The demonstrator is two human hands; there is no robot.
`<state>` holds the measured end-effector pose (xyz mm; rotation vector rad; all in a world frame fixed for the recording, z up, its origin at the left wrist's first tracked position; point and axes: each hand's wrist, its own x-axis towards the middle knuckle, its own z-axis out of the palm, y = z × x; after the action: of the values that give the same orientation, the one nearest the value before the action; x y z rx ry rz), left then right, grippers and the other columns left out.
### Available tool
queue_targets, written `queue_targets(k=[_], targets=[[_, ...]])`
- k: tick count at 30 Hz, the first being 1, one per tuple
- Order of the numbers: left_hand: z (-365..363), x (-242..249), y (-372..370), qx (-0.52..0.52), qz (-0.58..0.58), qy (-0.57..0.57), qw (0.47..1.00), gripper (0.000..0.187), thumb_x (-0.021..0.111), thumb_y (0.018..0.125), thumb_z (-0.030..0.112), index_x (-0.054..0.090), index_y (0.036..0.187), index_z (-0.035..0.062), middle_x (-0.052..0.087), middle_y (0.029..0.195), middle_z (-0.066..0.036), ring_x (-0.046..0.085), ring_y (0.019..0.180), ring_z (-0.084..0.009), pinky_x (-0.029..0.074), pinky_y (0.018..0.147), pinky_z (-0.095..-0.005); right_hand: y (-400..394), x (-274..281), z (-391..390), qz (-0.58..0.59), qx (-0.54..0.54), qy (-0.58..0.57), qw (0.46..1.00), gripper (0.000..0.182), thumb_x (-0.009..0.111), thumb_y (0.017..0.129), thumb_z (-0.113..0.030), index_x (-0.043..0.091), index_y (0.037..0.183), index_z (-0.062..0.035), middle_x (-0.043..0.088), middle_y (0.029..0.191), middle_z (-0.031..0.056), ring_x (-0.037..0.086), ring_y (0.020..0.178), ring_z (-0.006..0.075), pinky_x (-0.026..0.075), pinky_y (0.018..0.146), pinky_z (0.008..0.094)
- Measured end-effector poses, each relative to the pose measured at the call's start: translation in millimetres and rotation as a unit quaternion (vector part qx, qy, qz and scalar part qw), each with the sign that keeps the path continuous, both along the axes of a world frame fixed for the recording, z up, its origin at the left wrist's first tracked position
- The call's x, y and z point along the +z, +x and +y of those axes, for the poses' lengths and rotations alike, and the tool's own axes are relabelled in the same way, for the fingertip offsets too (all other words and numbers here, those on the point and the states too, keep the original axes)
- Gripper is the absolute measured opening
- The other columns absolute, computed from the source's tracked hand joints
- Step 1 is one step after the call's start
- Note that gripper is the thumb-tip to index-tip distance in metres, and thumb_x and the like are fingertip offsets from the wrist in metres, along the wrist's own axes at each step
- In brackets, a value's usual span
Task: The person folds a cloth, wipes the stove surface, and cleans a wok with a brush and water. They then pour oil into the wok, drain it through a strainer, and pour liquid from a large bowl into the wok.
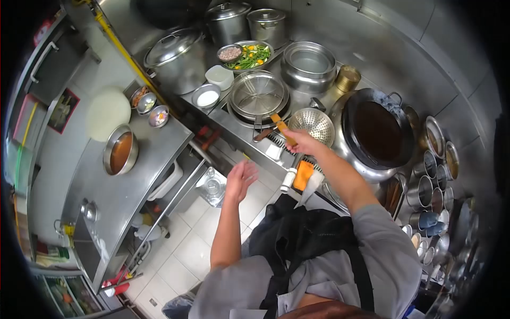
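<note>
Right hand (304, 142) grips the ladle handle (283, 130), fingers closed around it. Left hand (240, 178) hangs free, fingers spread. Wok (378, 133) holds dark liquid; vegetables (249, 56) uncooked, still waiting.

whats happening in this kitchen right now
A person stands at a steel cooking station. Their right hand grips the wooden handle of a utensil beside the perforated strainer and the big wok of dark liquid. Their left hand is open and empty above the tiled floor. A wire skimmer basket sits on the burner, with a tray of chopped vegetables behind it.
</note>
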<state>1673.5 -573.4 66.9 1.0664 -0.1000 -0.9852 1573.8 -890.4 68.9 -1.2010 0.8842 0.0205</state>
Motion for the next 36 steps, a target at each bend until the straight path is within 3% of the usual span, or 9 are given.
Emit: queue_targets(k=[4, 7, 10, 18, 23, 29, 31, 33, 36], targets=[[-96, 45, 39, -0.042, 0.181, -0.062, 0.981, 0.063, 0.057, 0.102, 0.055, 0.055, 0.129, -0.0013, 0.067, 0.123, -0.018, 0.065, 0.117, -0.0339, 0.053, 0.100, -0.0463, 7, 13, 3, -0.104, 0.007, 0.099, 0.990, 0.025, 0.072, 0.098, -0.030, 0.057, 0.101, -0.0101, 0.058, 0.073, -0.0012, 0.051, 0.054, 0.0079, 0.039, 0.047, 0.0250], [-141, 27, 70, -0.097, 0.257, -0.109, 0.955, 0.043, 0.059, 0.105, 0.042, 0.060, 0.114, -0.0004, 0.069, 0.111, -0.016, 0.069, 0.100, -0.0270, 0.057, 0.088, -0.0388, -2, 53, 10, -0.176, -0.044, 0.141, 0.973, 0.022, 0.070, 0.100, -0.026, 0.057, 0.104, -0.0078, 0.054, 0.071, -0.0023, 0.049, 0.053, 0.0075, 0.037, 0.046, 0.0230], [-158, 0, 87, -0.169, 0.062, -0.096, 0.979, 0.014, 0.054, 0.103, 0.012, 0.057, 0.113, 0.0020, 0.065, 0.094, -0.006, 0.057, 0.064, -0.0112, 0.046, 0.053, -0.0221, -18, 63, 10, -0.169, -0.094, -0.067, 0.979, 0.028, 0.068, 0.101, -0.028, 0.053, 0.111, -0.0062, 0.057, 0.073, 0.0002, 0.051, 0.053, 0.0084, 0.039, 0.046, 0.0237], [-63, 28, 29, -0.105, -0.134, -0.022, 0.985, 0.019, 0.052, 0.107, 0.016, 0.047, 0.120, 0.0045, 0.061, 0.090, -0.004, 0.061, 0.064, -0.0122, 0.046, 0.055, -0.0232, -35, 54, -12, -0.113, -0.197, -0.261, 0.938, 0.031, 0.065, 0.103, -0.028, 0.049, 0.114, -0.0038, 0.057, 0.071, 0.0015, 0.049, 0.050, 0.0080, 0.041, 0.046, 0.0257], [-39, 37, 54, -0.028, -0.232, -0.012, 0.972, 0.016, 0.053, 0.107, 0.016, 0.045, 0.117, 0.0046, 0.060, 0.093, -0.006, 0.063, 0.066, -0.0138, 0.047, 0.055, -0.0243, -19, 31, 3, -0.101, -0.172, -0.187, 0.962, 0.030, 0.067, 0.102, -0.028, 0.050, 0.112, -0.0049, 0.055, 0.070, 0.0003, 0.049, 0.050, 0.0082, 0.040, 0.045, 0.0255], [-57, 37, 71, -0.060, -0.239, -0.009, 0.969, 0.017, 0.053, 0.108, 0.017, 0.048, 0.117, 0.0044, 0.061, 0.094, -0.006, 0.062, 0.066, -0.0135, 0.047, 0.056, -0.0250, 20, -23, 55, -0.111, -0.119, -0.046, 0.986, 0.031, 0.066, 0.103, -0.033, 0.052, 0.112, -0.0069, 0.056, 0.072, -0.0002, 0.050, 0.052, 0.0094, 0.037, 0.043, 0.0268], [-69, 20, 71, -0.070, -0.232, -0.036, 0.970, 0.015, 0.055, 0.107, 0.017, 0.050, 0.114, 0.0051, 0.062, 0.092, -0.005, 0.062, 0.065, -0.0127, 0.047, 0.056, -0.0246, 29, -35, 64, -0.152, -0.055, 0.013, 0.987, 0.033, 0.063, 0.104, -0.039, 0.054, 0.110, -0.0069, 0.060, 0.077, 0.0023, 0.053, 0.055, 0.0100, 0.042, 0.048, 0.0263], [-79, -2, 75, -0.090, -0.211, -0.025, 0.973, 0.013, 0.059, 0.105, 0.019, 0.054, 0.107, 0.0081, 0.064, 0.089, -0.003, 0.062, 0.064, -0.0103, 0.044, 0.054, -0.0227, 34, -15, 76, -0.100, -0.039, 0.064, 0.992, 0.052, 0.055, 0.105, -0.052, 0.054, 0.124, -0.0036, 0.065, 0.093, 0.0084, 0.064, 0.065, 0.0145, 0.051, 0.057, 0.0301], [-90, -18, 82, -0.140, -0.194, -0.015, 0.971, 0.013, 0.060, 0.105, 0.019, 0.054, 0.104, 0.0078, 0.065, 0.086, -0.002, 0.061, 0.064, -0.0090, 0.040, 0.052, -0.0202, 15, 2, 73, -0.040, 0.132, -0.109, 0.984, 0.074, 0.042, 0.103, -0.067, 0.058, 0.128, 0.0017, 0.068, 0.105, 0.0163, 0.073, 0.078, 0.0225, 0.058, 0.067, 0.0346]])
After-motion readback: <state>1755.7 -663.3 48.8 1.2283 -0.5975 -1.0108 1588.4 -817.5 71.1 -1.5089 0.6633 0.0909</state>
